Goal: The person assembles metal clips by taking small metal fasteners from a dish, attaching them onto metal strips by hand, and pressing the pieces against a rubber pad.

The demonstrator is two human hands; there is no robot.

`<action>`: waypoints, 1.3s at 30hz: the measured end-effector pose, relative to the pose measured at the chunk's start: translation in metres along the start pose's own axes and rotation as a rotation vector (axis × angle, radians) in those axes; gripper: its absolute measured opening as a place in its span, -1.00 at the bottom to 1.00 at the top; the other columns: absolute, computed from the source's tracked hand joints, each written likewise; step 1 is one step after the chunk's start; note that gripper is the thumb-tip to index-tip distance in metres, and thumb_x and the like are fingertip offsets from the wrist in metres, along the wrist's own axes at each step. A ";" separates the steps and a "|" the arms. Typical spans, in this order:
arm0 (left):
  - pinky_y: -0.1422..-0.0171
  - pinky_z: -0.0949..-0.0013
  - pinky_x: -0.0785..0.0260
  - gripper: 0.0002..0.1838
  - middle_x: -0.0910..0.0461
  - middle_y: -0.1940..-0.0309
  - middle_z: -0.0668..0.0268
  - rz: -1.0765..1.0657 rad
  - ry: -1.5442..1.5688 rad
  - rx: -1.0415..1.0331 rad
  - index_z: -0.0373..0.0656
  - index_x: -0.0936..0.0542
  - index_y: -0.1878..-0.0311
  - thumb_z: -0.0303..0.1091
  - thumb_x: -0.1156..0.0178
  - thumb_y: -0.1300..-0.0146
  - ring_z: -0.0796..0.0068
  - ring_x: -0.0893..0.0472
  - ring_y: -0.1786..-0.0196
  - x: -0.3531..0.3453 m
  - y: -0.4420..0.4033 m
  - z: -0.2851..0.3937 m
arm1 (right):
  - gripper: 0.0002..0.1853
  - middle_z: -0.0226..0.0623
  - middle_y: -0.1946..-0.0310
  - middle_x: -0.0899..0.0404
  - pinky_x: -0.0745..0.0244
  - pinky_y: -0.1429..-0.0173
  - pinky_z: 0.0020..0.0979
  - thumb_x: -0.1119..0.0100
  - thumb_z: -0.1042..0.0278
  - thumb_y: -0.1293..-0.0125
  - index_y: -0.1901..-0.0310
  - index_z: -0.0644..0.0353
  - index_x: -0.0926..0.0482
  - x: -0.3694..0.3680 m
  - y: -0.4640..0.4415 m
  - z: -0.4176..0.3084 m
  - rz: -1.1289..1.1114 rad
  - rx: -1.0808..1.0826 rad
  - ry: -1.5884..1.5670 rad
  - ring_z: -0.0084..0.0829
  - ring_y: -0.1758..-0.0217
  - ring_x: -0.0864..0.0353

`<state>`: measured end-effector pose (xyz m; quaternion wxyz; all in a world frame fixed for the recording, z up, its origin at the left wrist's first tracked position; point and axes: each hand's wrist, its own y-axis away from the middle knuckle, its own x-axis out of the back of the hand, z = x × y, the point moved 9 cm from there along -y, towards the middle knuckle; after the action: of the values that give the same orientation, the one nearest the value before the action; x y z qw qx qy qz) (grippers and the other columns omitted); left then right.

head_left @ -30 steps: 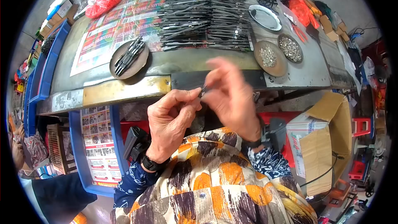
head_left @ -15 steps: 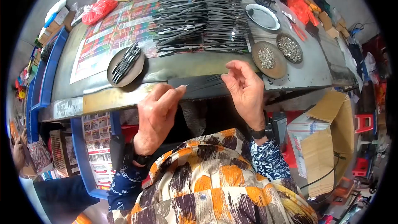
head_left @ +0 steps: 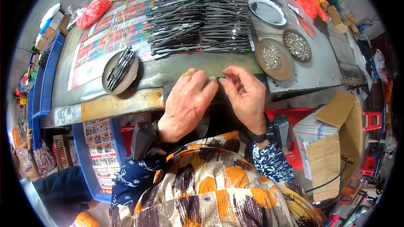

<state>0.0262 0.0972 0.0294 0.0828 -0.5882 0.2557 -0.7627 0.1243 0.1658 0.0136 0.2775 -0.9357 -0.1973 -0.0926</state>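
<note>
My left hand [head_left: 187,105] is over the front edge of the workbench, palm down, thumb and fingers drawn together, with a ring on one finger. Facing it, my right hand [head_left: 246,98] has its thumb and fingertips pinched. The fingertips of both hands almost meet, and whatever small thing is between them is hidden. Behind the hands lie dense rows of thin dark metal strips [head_left: 225,21]. A brown dish [head_left: 131,75] with several similar strips [head_left: 120,68] is on the left. To the right, a shallow dish [head_left: 284,72] holds small shiny metal pieces [head_left: 271,56].
A darker bowl [head_left: 309,55] of small metal parts and a white-rimmed oval dish [head_left: 266,11] stand at the right, near red-handled pliers [head_left: 306,27]. Printed sheets [head_left: 90,65] cover the bench's left part. An open cardboard box [head_left: 324,159] is below right; blue crates [head_left: 44,84] line the left.
My left hand has moved right and up, turning palm down, and its fingertips now come close to the right hand's. The right hand has shifted only slightly. The whole view has tilted a little.
</note>
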 end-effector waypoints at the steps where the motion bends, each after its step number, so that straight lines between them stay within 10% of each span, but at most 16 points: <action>1: 0.03 0.19 -0.41 -0.72 -0.43 0.32 0.15 0.012 0.017 0.003 -0.25 -0.55 0.09 -0.47 -0.13 -0.09 0.12 -0.51 0.17 0.000 -0.001 -0.001 | -0.77 -0.28 0.32 -0.60 -0.50 0.34 -0.57 -0.32 0.54 -0.25 0.07 0.30 -0.55 0.001 0.001 0.002 -0.005 -0.018 0.001 -0.58 0.41 -0.54; 9: 0.32 0.22 -0.44 -0.70 -0.55 0.36 0.17 0.182 0.297 0.318 -0.13 -0.66 0.08 -0.58 -0.33 -0.07 0.14 -0.59 0.36 0.046 0.025 -0.032 | -0.81 -0.29 0.31 -0.63 -0.51 0.30 -0.54 -0.30 0.54 -0.27 0.10 0.32 -0.55 0.004 0.004 -0.001 0.021 0.045 -0.024 -0.56 0.38 -0.58; 29: 0.39 0.07 -0.32 -0.89 -0.41 0.43 0.20 -0.046 0.049 0.211 -0.09 -0.45 0.40 -0.49 -0.19 -0.07 0.07 -0.53 0.35 0.036 0.039 -0.043 | -0.85 -0.35 0.32 -0.62 -0.47 0.33 -0.58 -0.28 0.57 -0.28 0.14 0.33 -0.58 0.000 0.004 0.001 0.001 -0.008 0.030 -0.64 0.43 -0.53; 39: 0.32 0.32 -0.40 -0.90 -0.55 0.47 0.19 0.314 0.352 0.517 -0.22 -0.60 0.30 -0.60 -0.27 -0.12 0.26 -0.58 0.42 0.073 0.078 -0.090 | -0.87 -0.35 0.36 -0.60 -0.45 0.33 -0.57 -0.28 0.57 -0.28 0.16 0.32 -0.57 0.001 0.009 -0.003 0.011 0.030 -0.025 -0.62 0.44 -0.51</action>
<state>-0.0934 0.0252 0.0379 0.3000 -0.3608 0.1516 -0.8700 0.1289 0.1577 0.0126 0.2893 -0.9337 -0.1968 -0.0764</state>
